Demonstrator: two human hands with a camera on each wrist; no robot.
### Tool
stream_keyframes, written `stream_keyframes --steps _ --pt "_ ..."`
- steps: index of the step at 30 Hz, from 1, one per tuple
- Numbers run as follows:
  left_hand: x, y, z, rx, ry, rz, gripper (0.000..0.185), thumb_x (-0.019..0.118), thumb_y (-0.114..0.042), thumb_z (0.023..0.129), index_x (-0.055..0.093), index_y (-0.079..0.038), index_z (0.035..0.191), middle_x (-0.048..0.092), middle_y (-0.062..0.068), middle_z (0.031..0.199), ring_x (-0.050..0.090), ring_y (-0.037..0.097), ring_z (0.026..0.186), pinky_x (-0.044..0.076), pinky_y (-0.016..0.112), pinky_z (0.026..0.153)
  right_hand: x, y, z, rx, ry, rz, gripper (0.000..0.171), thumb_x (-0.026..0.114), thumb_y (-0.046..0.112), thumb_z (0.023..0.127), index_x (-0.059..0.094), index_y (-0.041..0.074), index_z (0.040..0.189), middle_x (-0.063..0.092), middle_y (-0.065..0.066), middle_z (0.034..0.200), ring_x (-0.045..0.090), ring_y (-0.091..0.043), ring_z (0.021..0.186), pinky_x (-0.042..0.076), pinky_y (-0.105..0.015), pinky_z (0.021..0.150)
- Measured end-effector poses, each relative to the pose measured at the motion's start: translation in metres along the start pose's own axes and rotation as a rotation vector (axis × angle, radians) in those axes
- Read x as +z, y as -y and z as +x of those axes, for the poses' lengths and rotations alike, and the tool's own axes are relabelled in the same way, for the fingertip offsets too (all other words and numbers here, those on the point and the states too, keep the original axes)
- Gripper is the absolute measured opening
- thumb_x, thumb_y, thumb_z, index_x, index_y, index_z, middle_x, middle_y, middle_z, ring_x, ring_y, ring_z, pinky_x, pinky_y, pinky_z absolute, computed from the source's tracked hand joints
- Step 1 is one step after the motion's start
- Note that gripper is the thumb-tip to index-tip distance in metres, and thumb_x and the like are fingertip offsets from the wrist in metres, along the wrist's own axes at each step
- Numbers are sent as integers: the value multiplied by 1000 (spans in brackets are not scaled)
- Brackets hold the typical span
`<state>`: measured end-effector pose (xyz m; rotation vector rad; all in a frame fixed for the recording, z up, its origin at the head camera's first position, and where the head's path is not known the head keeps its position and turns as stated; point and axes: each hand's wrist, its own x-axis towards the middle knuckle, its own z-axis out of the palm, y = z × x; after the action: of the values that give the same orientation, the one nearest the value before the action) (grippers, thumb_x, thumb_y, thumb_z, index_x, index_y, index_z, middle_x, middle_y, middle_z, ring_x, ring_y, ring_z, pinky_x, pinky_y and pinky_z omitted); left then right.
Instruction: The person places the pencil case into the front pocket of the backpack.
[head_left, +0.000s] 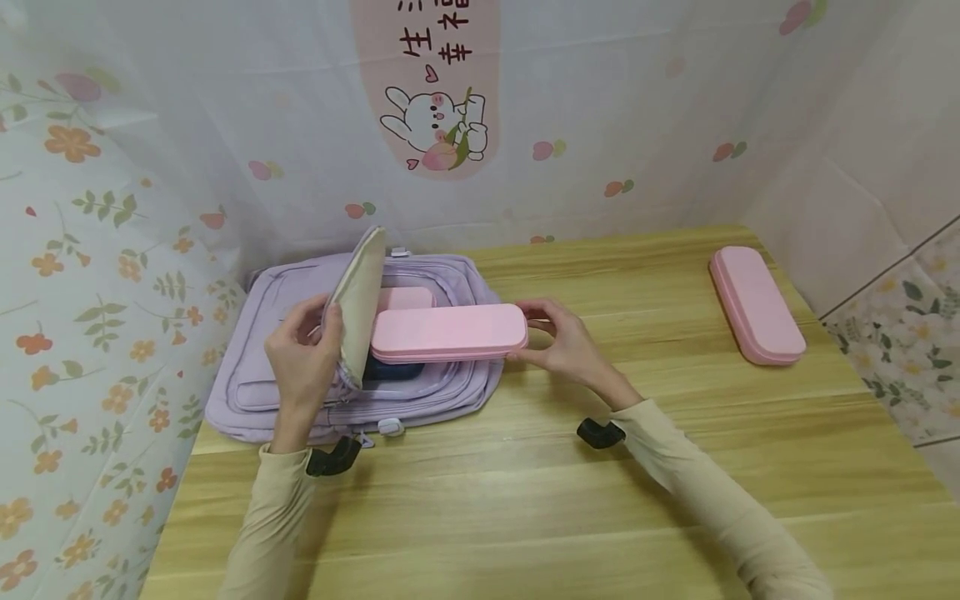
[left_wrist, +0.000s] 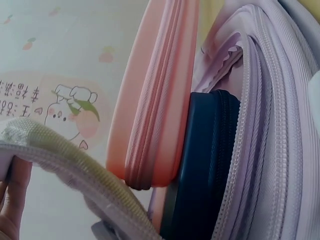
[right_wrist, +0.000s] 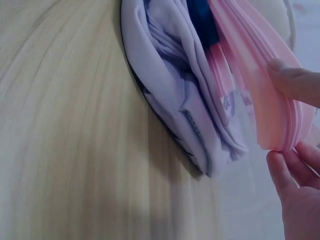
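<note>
A lavender backpack lies flat on the left of the table, its front pocket unzipped. My left hand pinches the edge of the pocket's flap and holds it up, the pale lining facing right. With fingers and thumb my right hand grips the right end of a pink zippered pencil case. That case is held level over the pocket, its far end close to the flap. Inside the pocket, partly hidden beneath it, lie another pink case and a dark blue zippered case.
Another pink pencil case lies near the right edge of the wooden table. A printed white cloth hangs behind the table, and floral cloth covers the left side. Black straps sit at both wrists.
</note>
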<state>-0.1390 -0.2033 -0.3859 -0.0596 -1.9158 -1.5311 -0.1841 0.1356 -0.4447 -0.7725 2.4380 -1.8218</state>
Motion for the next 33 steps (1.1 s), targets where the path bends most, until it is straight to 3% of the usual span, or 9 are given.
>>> stream_keyframes --steps 5,8,14,19,26,33 --pt "4 -2 3 70 30 5 20 67 3 90 72 13 106 74 21 97 71 -1 88 58 13 78 6 -3 0 -10 -29 5 72 89 -9 68 56 -8 132 61 -24 128 61 -35 119 54 -41 104" --pt "6 -2 3 104 37 8 19 67 5 89 72 14 105 72 29 97 70 -3 87 58 11 77 9 -3 0 -29 -41 -27 72 91 -6 67 58 -7 131 63 -23 126 61 -35 116 55 -50 102" --pt "9 -2 4 164 63 2 19 67 7 88 71 16 104 72 31 94 69 -4 85 58 13 77 13 11 -1 -32 -59 -49 69 89 -8 68 57 -13 129 63 -30 124 61 -42 110 53 -60 99" --pt "11 -2 5 208 85 19 18 68 7 87 72 15 102 72 31 92 68 -3 85 58 13 79 17 31 -1 -12 -46 -42 66 86 -11 70 56 -18 128 61 -32 123 62 -45 110 54 -56 99" --pt "15 1 2 281 113 37 16 68 11 87 71 16 102 71 32 92 67 -4 88 57 13 82 28 5 4 -44 -55 -15 69 89 -7 69 58 -12 130 61 -29 125 64 -41 110 57 -49 99" --pt "19 3 -1 332 125 21 17 67 17 84 70 17 100 71 33 90 67 -6 90 57 13 84 36 0 5 -55 -49 14 67 91 -1 70 61 -5 130 62 -21 125 64 -34 109 58 -40 98"
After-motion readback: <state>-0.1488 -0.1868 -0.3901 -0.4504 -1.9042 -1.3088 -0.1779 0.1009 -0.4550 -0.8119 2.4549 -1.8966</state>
